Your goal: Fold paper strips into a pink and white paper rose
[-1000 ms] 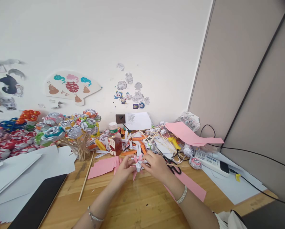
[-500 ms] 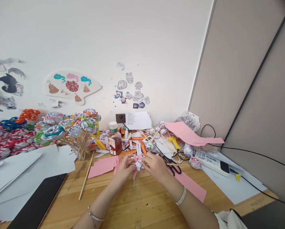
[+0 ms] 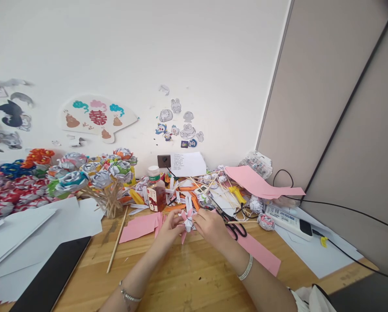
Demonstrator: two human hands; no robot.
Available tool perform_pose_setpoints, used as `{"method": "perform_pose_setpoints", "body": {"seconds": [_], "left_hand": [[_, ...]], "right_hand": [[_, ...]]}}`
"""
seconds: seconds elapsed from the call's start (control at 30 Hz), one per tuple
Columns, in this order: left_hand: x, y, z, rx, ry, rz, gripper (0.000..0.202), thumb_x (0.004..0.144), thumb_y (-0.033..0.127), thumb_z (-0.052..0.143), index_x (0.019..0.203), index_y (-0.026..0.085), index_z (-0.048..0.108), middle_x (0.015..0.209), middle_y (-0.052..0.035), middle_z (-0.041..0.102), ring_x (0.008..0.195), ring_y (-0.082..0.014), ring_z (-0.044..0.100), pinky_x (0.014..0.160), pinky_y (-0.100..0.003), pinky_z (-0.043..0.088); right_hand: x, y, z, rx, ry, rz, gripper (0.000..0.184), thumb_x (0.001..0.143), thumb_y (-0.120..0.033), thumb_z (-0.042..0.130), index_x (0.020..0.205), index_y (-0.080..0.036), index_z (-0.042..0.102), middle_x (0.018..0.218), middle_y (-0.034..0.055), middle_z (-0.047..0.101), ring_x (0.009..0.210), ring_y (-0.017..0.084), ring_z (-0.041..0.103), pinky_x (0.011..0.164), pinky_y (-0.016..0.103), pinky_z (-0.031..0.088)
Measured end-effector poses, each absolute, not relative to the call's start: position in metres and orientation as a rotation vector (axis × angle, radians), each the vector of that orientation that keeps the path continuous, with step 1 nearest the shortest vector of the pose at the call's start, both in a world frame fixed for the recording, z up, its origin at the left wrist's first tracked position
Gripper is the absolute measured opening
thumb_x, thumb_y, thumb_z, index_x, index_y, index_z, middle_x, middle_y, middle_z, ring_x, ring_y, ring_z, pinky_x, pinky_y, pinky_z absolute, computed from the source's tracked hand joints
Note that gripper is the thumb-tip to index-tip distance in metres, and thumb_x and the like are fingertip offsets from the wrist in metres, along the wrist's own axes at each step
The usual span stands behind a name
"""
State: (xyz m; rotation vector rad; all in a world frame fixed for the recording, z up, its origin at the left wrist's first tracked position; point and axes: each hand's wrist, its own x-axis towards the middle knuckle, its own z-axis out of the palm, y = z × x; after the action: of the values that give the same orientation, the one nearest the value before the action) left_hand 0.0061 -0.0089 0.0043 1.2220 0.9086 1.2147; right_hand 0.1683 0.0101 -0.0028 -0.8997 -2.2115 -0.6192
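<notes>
My left hand (image 3: 168, 230) and my right hand (image 3: 211, 228) meet over the wooden table (image 3: 187, 277), both pinched on a small pink-and-white folded paper flower (image 3: 187, 219) held between them just above the table. Pink paper strips (image 3: 140, 227) lie to the left of the hands, and a longer pink strip (image 3: 262, 255) lies under my right wrist. Black scissors (image 3: 235, 227) rest just right of my right hand.
A brown glue bottle (image 3: 155, 190) stands behind the hands. Paper roses on sticks (image 3: 92, 175) fill the left. White sheets (image 3: 34, 225), a dark tablet (image 3: 50, 277), a wooden skewer (image 3: 117, 240), a white power strip (image 3: 289, 221) and cables surround the work spot.
My right hand has shifted slightly left and closer onto the paper flower. Everything else stays where it was.
</notes>
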Motion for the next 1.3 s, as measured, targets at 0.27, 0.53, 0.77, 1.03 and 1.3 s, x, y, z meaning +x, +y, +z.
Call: {"method": "perform_pose_setpoints", "body": {"seconds": [0.27,0.53,0.77,1.03,1.3], "left_hand": [[0.007,-0.010,0.005,1.241,0.916,1.211,0.035,0.063,0.021,0.064,0.091,0.021,0.043,0.081,-0.0002,0.066,0.055,-0.0141,0.062,0.043,-0.022,0.042],[0.008,-0.014,0.009,1.285,0.935,1.222,0.034,0.066,0.019,0.059,0.096,0.021,0.042,0.075,0.0011,0.067,0.052,-0.0123,0.059,0.044,-0.021,0.041],[0.008,-0.012,0.008,1.295,0.883,1.217,0.032,0.067,0.020,0.060,0.093,0.021,0.041,0.082,-0.0005,0.065,0.058,-0.0148,0.062,0.044,-0.021,0.040],[0.006,-0.010,0.005,1.308,0.876,1.213,0.032,0.067,0.018,0.058,0.094,0.022,0.041,0.080,0.0010,0.063,0.058,-0.0136,0.060,0.043,-0.021,0.041],[0.006,-0.010,0.004,1.334,0.868,1.224,0.029,0.068,0.018,0.057,0.092,0.022,0.042,0.076,0.0027,0.062,0.051,-0.0104,0.054,0.044,-0.021,0.039]], "right_hand": [[0.168,0.011,-0.003,-0.917,-2.220,-0.607,0.021,0.091,-0.017,0.046,0.072,-0.017,0.056,0.071,0.0014,0.058,0.059,0.012,0.051,0.052,0.026,0.028],[0.169,0.009,0.000,-0.965,-2.161,-0.514,0.018,0.090,-0.020,0.050,0.074,-0.018,0.057,0.072,0.0008,0.058,0.061,0.012,0.052,0.055,0.024,0.031],[0.170,0.010,-0.003,-0.926,-2.230,-0.637,0.018,0.089,-0.016,0.050,0.071,-0.017,0.055,0.070,0.0012,0.057,0.060,0.013,0.052,0.052,0.025,0.028],[0.170,0.008,0.004,-0.918,-2.302,-0.565,0.017,0.090,-0.016,0.048,0.077,-0.018,0.059,0.072,0.0015,0.058,0.063,0.013,0.054,0.053,0.024,0.032],[0.171,0.007,0.008,-0.976,-2.268,-0.279,0.014,0.089,-0.016,0.051,0.080,-0.018,0.062,0.079,0.0008,0.062,0.067,0.011,0.057,0.057,0.022,0.035]]}}
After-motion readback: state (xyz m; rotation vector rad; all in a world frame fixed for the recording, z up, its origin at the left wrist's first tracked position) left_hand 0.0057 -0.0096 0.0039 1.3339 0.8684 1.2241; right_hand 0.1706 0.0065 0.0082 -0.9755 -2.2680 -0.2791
